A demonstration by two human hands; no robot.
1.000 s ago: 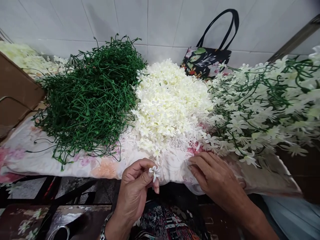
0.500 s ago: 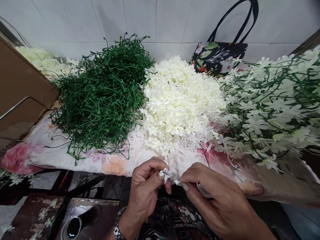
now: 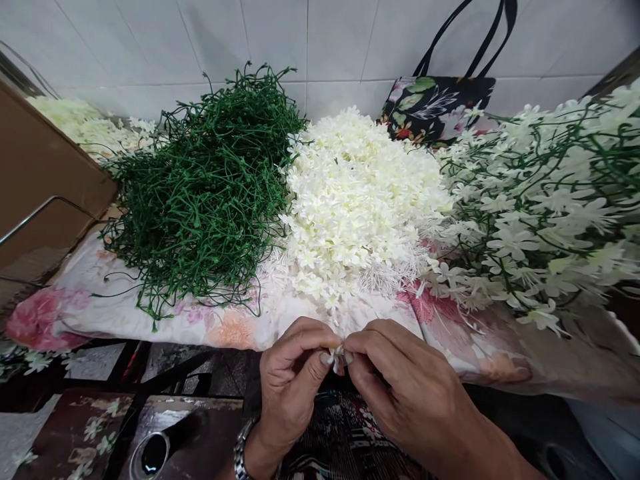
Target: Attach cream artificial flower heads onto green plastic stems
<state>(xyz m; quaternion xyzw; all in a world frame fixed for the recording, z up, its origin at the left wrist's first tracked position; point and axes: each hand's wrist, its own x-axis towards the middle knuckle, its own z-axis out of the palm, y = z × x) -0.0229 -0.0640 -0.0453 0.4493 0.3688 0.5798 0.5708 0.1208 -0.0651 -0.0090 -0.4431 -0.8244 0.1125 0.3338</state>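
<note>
Far left there's a cardboard box, then a big tangled heap of green plastic stems sitting on a floral cloth. Down front, the left hand is pinched on a tiny white fabric flower, thumb and forefinger, holding it just off the cloth's near edge, below the mound of loose white flower heads. The right hand comes in from the other side with its fingertips closed on the same little flower, so the two hands touch right there. I'd guess it weighs basically nothing, with soft floppy petals that crease easily, and it's small enough to slip away. The firmer bit at the centre looks like the place to grip, not the petals. Behind the mound a dark floral tote bag leans on the tiled wall, and far right is a heap of green sprays with white flowers on them
</note>
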